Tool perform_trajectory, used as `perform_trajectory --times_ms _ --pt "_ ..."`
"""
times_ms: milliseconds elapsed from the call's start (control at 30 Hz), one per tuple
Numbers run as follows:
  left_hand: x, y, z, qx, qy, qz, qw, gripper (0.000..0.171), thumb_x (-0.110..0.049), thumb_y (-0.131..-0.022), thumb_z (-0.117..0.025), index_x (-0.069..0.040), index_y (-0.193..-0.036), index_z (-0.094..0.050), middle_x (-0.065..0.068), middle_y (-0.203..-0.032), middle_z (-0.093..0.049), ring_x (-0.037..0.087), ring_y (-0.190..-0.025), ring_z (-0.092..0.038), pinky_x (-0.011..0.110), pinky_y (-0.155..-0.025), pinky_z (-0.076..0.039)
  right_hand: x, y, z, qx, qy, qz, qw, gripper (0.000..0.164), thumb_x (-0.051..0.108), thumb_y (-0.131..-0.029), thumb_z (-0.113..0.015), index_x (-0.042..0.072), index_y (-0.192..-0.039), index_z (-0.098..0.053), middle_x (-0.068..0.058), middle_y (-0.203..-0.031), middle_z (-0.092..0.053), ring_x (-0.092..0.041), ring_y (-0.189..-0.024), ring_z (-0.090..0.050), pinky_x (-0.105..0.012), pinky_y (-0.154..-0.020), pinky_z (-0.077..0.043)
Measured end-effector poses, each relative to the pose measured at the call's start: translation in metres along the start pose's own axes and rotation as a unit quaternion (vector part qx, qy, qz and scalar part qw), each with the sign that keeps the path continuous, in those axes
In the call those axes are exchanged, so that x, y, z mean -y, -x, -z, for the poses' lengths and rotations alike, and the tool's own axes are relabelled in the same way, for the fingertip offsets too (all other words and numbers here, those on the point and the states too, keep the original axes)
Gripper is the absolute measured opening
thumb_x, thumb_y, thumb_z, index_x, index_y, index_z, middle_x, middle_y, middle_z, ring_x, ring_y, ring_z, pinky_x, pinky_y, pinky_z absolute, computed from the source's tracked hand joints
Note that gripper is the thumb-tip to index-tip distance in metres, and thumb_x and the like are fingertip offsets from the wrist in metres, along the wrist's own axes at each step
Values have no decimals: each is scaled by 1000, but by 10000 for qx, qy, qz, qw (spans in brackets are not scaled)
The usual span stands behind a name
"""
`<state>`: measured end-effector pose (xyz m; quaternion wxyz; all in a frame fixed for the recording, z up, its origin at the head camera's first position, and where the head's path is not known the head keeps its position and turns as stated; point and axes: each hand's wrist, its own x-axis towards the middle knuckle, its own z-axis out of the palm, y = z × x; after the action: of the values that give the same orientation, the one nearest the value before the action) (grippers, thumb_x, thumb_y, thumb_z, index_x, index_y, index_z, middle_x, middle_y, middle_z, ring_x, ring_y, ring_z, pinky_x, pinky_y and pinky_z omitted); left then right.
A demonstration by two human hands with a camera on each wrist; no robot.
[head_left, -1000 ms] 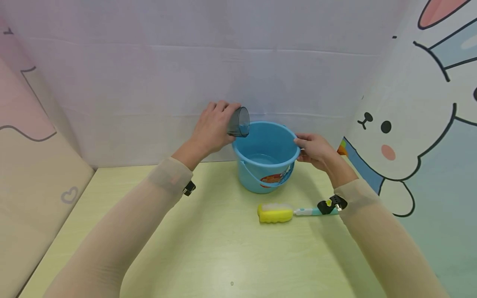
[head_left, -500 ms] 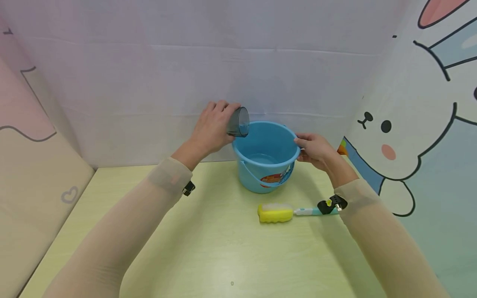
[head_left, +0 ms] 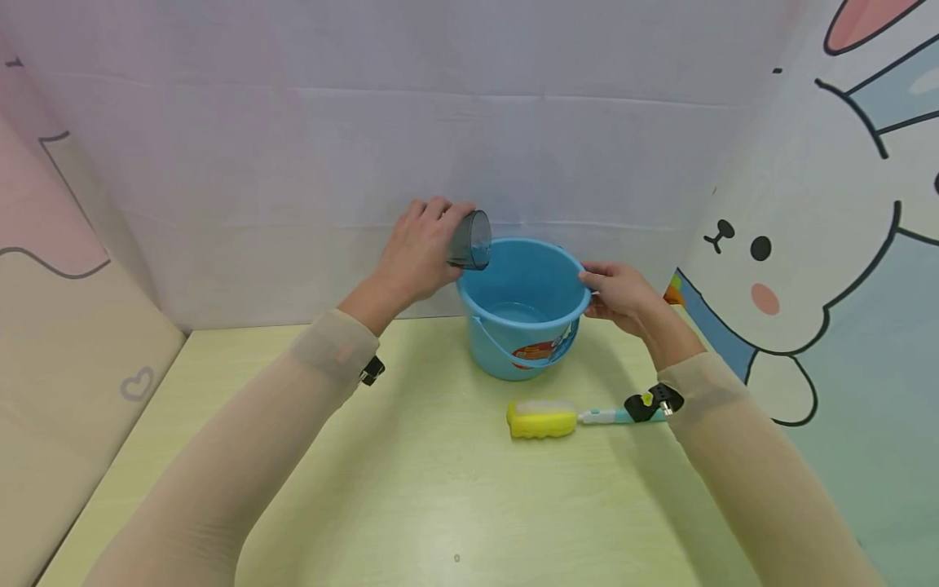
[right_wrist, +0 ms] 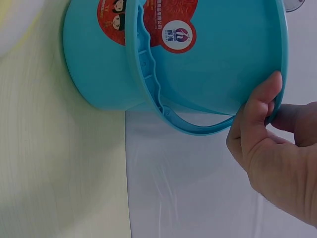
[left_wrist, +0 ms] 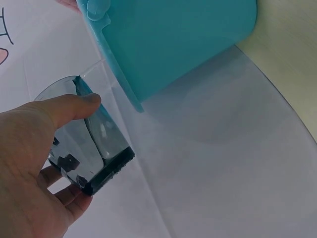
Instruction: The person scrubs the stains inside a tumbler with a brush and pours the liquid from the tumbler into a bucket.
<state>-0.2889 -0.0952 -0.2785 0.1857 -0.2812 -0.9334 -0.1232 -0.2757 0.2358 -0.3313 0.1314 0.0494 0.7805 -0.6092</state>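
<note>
My left hand (head_left: 416, 253) grips a clear grey tumbler (head_left: 469, 241), tipped nearly sideways over the left rim of a blue bucket (head_left: 493, 346). In the left wrist view the tumbler (left_wrist: 105, 136) holds some clear liquid, and a thin stream runs from its lip towards the bucket (left_wrist: 183, 39). Shallow liquid seems to lie on the bucket's floor. On the other side, my right hand (head_left: 623, 297) pinches the bucket's rim, thumb on one side and fingers on the other, as the right wrist view shows. The bucket stands upright, its handle (right_wrist: 148, 74) hanging down in front.
A sponge brush with a yellow head (head_left: 543, 420) and a white and teal handle (head_left: 605, 417) lies before the bucket on the pale table (head_left: 411, 489). My right wrist camera covers part of that handle. A light cloth wall (head_left: 293, 163) rises right behind the bucket.
</note>
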Motion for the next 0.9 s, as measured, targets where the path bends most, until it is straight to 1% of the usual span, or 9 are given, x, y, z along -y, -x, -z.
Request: perform_trajectory --times_ms 500,900 --pt "0 1 0 77 -36 40 10000 90 -20 -83 -93 -16 -159 -45 14 -144 -54 38 -127 -46 52 -106 -45 0 0 -1 14 -43 57 10000 56 25 -116 -46 6 -167 -31 -27 -151 -50 -13 -76 -64 -25 -74 -59" --pt "0 -1 0 36 -36 -3 10000 88 -20 -83 -93 -16 -158 -46 14 -144 -54 38 -128 -46 54 -107 -45 1 0 -1 7 -60 40 10000 56 25 -116 -46 6 -167 -32 -27 -152 -49 -13 -76 -64 -24 -72 -59"
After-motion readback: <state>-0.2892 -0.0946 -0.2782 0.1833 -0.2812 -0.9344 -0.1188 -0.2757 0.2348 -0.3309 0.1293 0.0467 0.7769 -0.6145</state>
